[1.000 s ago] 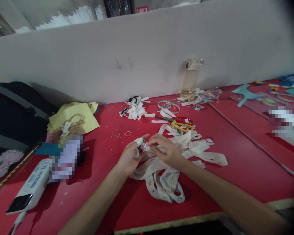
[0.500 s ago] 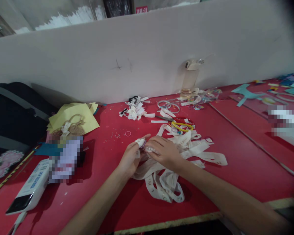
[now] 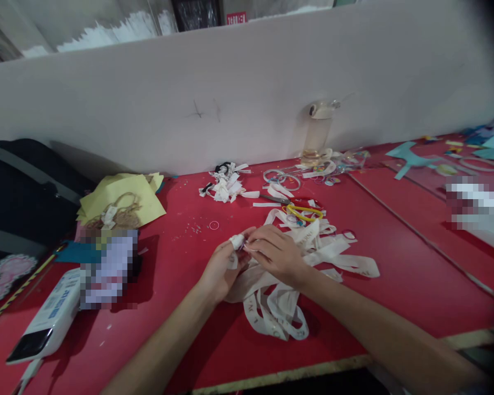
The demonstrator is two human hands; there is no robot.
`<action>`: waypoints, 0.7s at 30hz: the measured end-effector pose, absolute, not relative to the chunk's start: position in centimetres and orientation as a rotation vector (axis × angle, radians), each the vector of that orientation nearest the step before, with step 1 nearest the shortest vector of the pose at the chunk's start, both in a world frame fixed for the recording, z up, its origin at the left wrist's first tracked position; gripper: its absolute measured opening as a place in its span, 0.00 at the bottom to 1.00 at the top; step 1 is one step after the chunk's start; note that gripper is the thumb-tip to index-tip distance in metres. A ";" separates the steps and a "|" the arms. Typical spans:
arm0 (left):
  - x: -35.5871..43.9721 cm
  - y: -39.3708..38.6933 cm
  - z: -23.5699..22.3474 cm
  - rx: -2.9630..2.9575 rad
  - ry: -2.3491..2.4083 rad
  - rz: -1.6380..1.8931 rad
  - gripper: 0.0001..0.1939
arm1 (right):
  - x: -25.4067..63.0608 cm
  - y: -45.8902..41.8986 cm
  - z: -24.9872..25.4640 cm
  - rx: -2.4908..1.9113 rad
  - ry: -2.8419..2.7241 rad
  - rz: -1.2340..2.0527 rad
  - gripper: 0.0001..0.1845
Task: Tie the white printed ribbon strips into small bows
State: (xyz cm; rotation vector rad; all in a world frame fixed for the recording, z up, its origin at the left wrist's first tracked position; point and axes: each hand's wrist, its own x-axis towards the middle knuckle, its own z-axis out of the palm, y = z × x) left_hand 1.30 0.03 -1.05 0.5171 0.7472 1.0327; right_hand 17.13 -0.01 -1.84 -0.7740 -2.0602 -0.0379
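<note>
White ribbon bundle (image 3: 237,241) points crosswise from left hand (image 3: 222,271) toward right hand (image 3: 278,255).

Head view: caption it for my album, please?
Left hand and right hand meet at a white bundle over pale ribbons.

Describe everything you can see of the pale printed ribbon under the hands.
The pale ribbon looks like thin, soft fabric with darker lettering, too small to read fully. It lies in loose, overlapping loops on the red table, curling toward the near edge and stretching right. I can't tell whether it is one length or several. The left hand and right hand cover its left part; contact is unclear. Scissors lie beyond it.
</note>
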 end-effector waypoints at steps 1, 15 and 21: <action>1.3 0.0 -1.0 0.522 0.725 1.020 0.05 | 17.2 0.0 -1.8 -0.754 -2.064 -0.060 0.04; 1.4 -0.2 -0.7 0.630 0.698 0.925 0.16 | 17.5 -0.4 -2.3 -0.551 -2.218 -0.222 0.10; 1.4 -0.2 -0.2 0.582 0.659 0.904 0.16 | 17.6 -0.3 -2.7 -0.523 -2.212 -0.217 0.12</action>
